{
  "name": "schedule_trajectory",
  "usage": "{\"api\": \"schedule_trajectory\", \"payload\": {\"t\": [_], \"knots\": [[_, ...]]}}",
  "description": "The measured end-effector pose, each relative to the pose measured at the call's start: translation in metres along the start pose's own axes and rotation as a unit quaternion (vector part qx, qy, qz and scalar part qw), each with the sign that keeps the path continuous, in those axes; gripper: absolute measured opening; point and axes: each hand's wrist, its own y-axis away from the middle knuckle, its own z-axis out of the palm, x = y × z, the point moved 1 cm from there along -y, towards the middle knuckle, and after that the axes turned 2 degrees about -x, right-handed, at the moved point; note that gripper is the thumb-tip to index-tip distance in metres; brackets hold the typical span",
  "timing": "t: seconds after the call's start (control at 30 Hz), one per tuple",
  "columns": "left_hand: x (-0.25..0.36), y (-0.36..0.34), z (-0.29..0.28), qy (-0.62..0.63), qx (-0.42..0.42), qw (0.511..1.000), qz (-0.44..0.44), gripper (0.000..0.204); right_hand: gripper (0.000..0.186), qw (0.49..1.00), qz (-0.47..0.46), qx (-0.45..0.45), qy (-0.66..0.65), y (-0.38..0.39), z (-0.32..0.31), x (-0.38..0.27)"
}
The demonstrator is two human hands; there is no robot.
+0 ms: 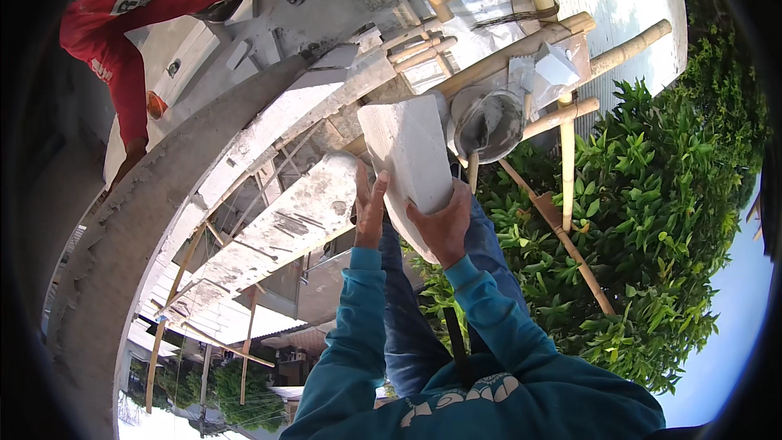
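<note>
A pale, lightweight concrete block (407, 159) is tilted in front of my legs, held between both hands. My left hand (369, 205) presses against its left side with the fingers pointing up along it. On the near right edge, my right hand (446, 224) grips the block with the thumb across its face. Just right of the block's far end stands a round bucket (515, 134) with grey wet mortar inside and a tool partly sunk in it.
Bamboo scaffold poles (562, 118) surround the bucket. A worn plank (269, 232) runs to my left, high above the ground. Beyond it curves a concrete wall (191, 143). A co-worker in a red top (122, 24) leans there at upper left. Leafy branches (619, 236) fill the right side.
</note>
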Motion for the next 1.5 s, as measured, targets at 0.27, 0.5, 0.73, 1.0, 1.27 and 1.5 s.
{"api": "schedule_trajectory", "payload": {"t": [0.27,0.5,0.73,1.0,1.27,1.5], "knots": [[0.000,-0.054,0.055,-0.274,0.040,0.961,0.008,0.089,0.061,0.996,0.015,0.079,0.033,-0.034,0.111,0.061],[-0.037,-0.120,0.055,-0.329,0.108,0.937,-0.056,0.103,0.064,0.997,0.062,0.018,0.033,-0.053,0.188,0.111],[-0.080,-0.161,0.046,-0.340,0.132,0.925,-0.103,0.095,0.066,0.999,-0.033,0.003,-0.030,-0.057,0.212,0.125],[-0.091,-0.173,0.034,-0.347,0.180,0.913,-0.119,0.086,0.068,0.991,-0.115,-0.035,-0.055,-0.056,0.218,0.131],[-0.094,-0.164,0.035,-0.266,0.185,0.941,-0.096,0.092,0.053,0.987,-0.131,-0.095,0.012,-0.100,0.149,0.087],[-0.112,-0.138,0.040,-0.248,0.210,0.946,-0.009,0.088,0.052,0.848,-0.483,-0.180,0.121,-0.103,0.247,-0.046]]}}
